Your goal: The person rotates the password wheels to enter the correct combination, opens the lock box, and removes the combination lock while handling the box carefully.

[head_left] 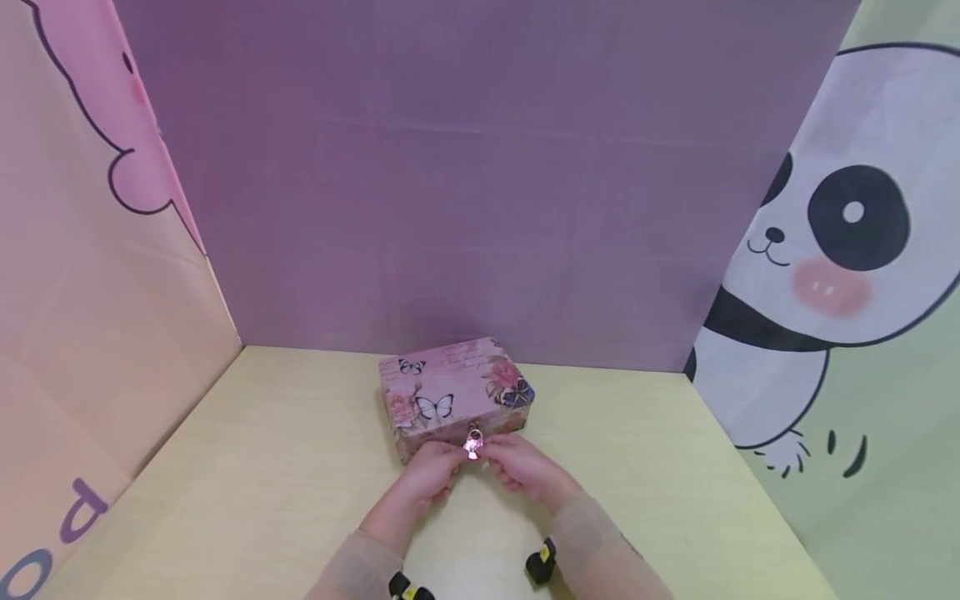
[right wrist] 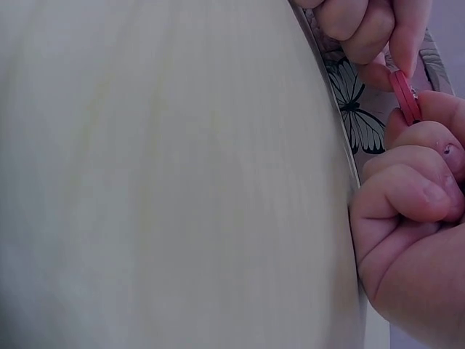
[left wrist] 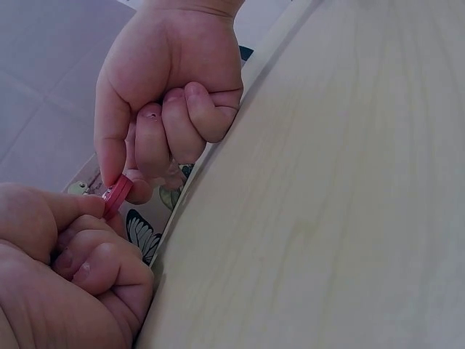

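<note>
A small pink-red padlock (head_left: 472, 448) hangs by its shackle at the front of a pink box (head_left: 457, 379) printed with butterflies and flowers, its lid down. From the left side, my left hand (head_left: 432, 469) pinches the padlock's edge between thumb and forefinger. My right hand (head_left: 528, 468) pinches the opposite edge the same way. In the left wrist view the padlock (left wrist: 118, 196) shows edge-on between both hands' fingertips. The right wrist view also has the padlock (right wrist: 405, 96) there, in front of the box's butterfly-printed side (right wrist: 356, 109). The other fingers of both hands are curled in.
The box stands on a pale wooden table (head_left: 285, 467), close to the purple back wall (head_left: 465, 183). A panda-printed panel (head_left: 862, 333) rises at the right. At the left is a pink-and-cream printed panel (head_left: 90, 292). Both wrists wear bands with small black devices (head_left: 542, 562).
</note>
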{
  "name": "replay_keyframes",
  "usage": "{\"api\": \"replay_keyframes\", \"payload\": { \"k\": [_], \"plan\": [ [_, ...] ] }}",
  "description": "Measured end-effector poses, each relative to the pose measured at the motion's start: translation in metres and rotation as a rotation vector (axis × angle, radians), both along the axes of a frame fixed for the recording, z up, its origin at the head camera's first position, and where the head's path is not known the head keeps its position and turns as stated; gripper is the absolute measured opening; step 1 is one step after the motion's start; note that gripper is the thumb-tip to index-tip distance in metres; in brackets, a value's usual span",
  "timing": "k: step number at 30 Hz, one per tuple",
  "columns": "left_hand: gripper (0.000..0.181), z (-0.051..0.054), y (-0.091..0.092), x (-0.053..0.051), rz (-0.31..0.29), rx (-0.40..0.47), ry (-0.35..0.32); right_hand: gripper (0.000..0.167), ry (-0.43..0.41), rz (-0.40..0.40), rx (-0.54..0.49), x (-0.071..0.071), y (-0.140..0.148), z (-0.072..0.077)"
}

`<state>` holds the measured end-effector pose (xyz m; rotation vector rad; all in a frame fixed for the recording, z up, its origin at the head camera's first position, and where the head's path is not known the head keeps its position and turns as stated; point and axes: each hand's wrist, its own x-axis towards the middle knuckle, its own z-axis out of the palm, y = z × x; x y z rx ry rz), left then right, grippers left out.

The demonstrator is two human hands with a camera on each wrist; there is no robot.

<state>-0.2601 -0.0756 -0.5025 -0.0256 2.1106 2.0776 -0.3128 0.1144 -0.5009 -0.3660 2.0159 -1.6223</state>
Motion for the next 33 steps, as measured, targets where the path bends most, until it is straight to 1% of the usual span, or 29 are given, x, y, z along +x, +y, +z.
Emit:
{"api": "replay_keyframes", "payload": {
  "k": [7,12,17,23,33],
  "plan": [
    [0.028,0.0,0.0,0.0,-0.005,0.002,0.009,0.027,-0.005,0.013,0.001,-0.001,0.0,0.0],
    [0.029,0.0,0.0,0.0,-0.003,0.014,-0.013,0.029,-0.004,0.018,0.007,-0.002,0.001,0.0],
    [0.029,-0.001,0.0,-0.001,-0.01,0.014,-0.013,0.029,-0.006,-0.006,0.013,-0.002,0.005,0.0],
    [0.023,-0.002,0.001,-0.002,-0.003,0.009,-0.006,0.026,-0.032,-0.048,0.0,-0.001,0.013,0.004],
    [0.023,-0.002,0.001,-0.003,0.004,-0.008,0.001,0.028,-0.034,-0.062,0.012,-0.003,0.025,0.004]
  ]
}}
